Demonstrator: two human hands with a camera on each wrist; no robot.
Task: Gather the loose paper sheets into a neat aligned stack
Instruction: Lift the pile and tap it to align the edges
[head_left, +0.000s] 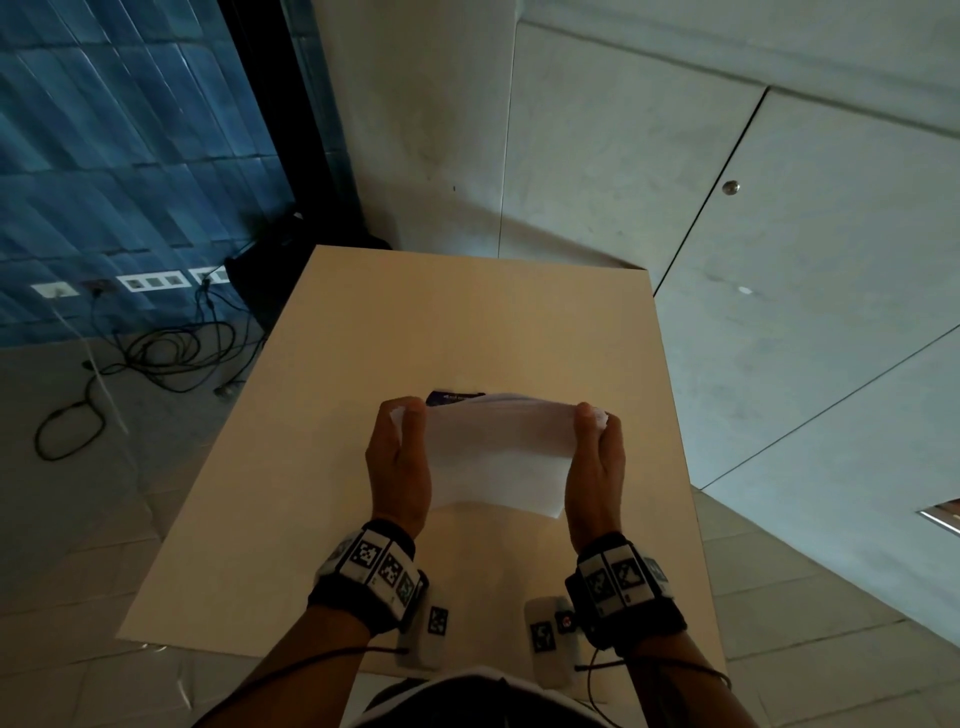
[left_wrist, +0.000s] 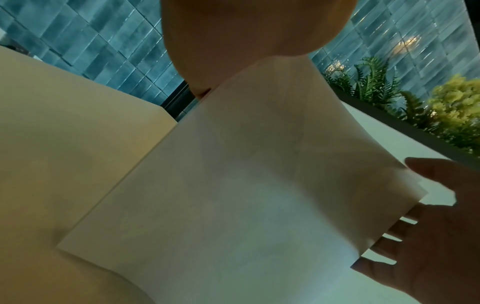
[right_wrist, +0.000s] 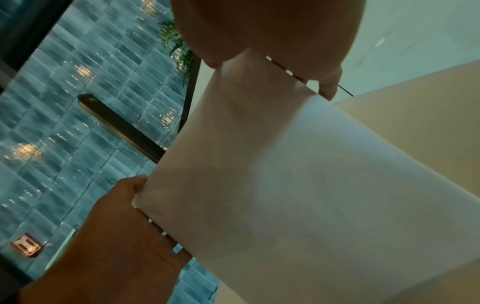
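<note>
Here both hands (head_left: 496, 457) pinch the paper stack (head_left: 498, 457) by its side edges above the table (head_left: 363, 338).

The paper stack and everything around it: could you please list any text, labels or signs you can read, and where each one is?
No text is legible.
Dark printed strip on a sheet at the back of the paper stack: light lettering, too blurred to read.
Wrist bands: black-and-white square marker patterns, no words.
Reddish wall sign: a white symbol, no readable letters.
</note>
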